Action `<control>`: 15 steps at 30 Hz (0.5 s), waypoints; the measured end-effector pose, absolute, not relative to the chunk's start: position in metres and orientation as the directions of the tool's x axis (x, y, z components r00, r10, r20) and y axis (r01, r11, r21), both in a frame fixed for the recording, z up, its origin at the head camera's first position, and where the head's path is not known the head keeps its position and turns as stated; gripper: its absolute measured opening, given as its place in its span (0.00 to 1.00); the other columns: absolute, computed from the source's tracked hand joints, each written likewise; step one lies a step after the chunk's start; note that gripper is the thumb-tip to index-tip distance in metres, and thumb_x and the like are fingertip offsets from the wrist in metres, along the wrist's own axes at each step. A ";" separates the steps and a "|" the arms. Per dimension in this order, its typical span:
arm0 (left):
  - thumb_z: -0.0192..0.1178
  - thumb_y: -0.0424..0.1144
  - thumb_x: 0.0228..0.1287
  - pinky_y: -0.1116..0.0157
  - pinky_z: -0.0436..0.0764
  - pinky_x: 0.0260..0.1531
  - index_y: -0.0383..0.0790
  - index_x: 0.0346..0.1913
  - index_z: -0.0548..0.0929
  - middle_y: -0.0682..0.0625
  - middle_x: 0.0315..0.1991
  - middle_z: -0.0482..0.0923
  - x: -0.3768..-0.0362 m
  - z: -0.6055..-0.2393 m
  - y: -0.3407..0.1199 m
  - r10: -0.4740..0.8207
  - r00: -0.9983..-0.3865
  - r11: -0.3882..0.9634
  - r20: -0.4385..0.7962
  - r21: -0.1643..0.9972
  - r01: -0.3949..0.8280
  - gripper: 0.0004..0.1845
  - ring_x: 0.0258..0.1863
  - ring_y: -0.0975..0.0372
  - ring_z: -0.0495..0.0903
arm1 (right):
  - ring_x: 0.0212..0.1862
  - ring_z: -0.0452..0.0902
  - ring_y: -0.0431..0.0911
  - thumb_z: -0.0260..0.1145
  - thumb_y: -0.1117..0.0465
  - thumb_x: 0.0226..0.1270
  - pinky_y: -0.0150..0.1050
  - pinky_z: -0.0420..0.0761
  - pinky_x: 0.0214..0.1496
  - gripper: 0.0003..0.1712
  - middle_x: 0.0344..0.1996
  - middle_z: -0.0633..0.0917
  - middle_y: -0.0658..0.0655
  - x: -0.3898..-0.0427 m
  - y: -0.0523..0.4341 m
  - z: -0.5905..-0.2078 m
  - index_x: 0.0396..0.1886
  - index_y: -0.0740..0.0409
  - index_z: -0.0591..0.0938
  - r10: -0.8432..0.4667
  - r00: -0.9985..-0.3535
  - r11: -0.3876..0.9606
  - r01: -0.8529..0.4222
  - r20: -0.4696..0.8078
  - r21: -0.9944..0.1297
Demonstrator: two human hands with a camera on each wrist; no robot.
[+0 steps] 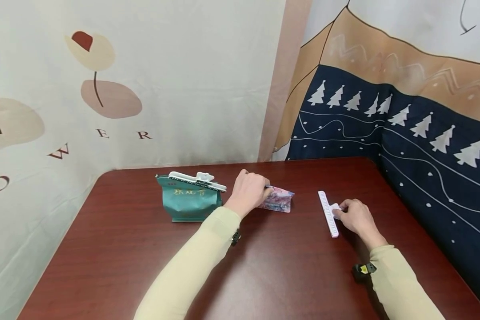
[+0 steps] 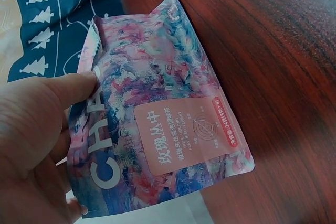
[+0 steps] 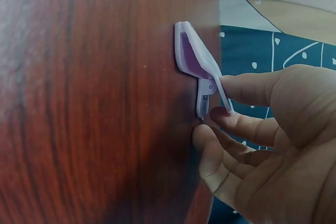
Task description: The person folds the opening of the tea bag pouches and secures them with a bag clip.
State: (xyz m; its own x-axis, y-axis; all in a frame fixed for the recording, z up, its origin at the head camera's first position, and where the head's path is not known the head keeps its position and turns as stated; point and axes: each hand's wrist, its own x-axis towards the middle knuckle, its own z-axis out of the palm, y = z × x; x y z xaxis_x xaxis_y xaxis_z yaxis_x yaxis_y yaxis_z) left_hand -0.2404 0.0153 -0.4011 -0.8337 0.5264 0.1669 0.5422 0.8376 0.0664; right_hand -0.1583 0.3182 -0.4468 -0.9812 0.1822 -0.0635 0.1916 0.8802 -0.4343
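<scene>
My left hand [image 1: 248, 191] grips the top edge of a pink and blue patterned tea pouch [image 1: 278, 200], thumb in front. In the left wrist view the pouch [image 2: 163, 72] shows its printed front label, and the hand [image 2: 37, 124] holds it along one edge. Further right, my right hand [image 1: 358, 218] has thumb and fingers at the handle of a pale lilac bag clip [image 1: 329, 214] lying on the table. Seen from the right wrist, the thumb of the hand [image 3: 278, 135] lies against one lever of the clip [image 3: 201, 59], fingertips beside it.
A green pouch [image 1: 190, 204] stands left of my left hand, with a white clip [image 1: 196, 179] across its top. All this is on a dark red wooden table [image 1: 288, 266]. Printed curtains [image 1: 200, 89] hang behind the table and along its right side.
</scene>
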 end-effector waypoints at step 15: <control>0.65 0.55 0.70 0.62 0.71 0.45 0.52 0.48 0.93 0.55 0.35 0.90 -0.242 -0.401 0.017 0.521 -0.841 0.843 0.146 0.072 0.534 0.15 0.35 0.62 0.84 | 0.40 0.76 0.62 0.67 0.60 0.68 0.54 0.75 0.44 0.15 0.36 0.83 0.71 -0.163 0.318 -0.443 0.38 0.71 0.80 0.186 -0.979 0.861 0.202 -0.081 -0.467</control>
State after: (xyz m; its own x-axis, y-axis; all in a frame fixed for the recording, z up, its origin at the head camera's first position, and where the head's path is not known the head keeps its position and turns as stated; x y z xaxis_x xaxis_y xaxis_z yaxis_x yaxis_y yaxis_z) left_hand -0.2416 0.0165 -0.4010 -0.8413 0.5207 0.1455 0.5338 0.8425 0.0716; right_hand -0.1630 0.3182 -0.4430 -0.9792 0.1862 -0.0806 0.2021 0.8610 -0.4668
